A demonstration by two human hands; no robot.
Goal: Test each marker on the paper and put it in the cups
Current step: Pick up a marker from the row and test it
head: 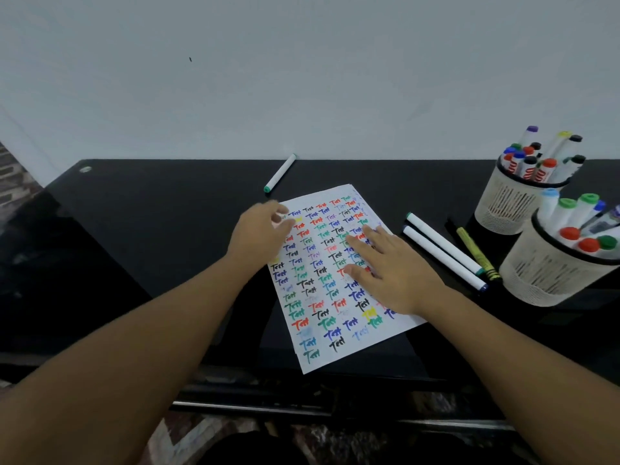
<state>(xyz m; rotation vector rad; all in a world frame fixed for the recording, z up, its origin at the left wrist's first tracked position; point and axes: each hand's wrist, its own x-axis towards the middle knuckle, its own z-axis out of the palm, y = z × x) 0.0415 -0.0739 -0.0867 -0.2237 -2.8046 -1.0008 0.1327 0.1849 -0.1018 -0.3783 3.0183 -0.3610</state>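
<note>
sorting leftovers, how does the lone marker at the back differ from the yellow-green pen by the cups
The lone marker has a white barrel with a green end; the yellow-green pen is coloured along its length and slimmer. The marker lies alone behind the paper; the pen lies right of it, beside two white markers. Both lie flat, uncupped.

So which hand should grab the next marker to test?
Probably the right hand: it lies flat on the scribbled white paper, beside the two white markers near the mesh cups. The left hand only nears the lone green-capped marker.
</note>
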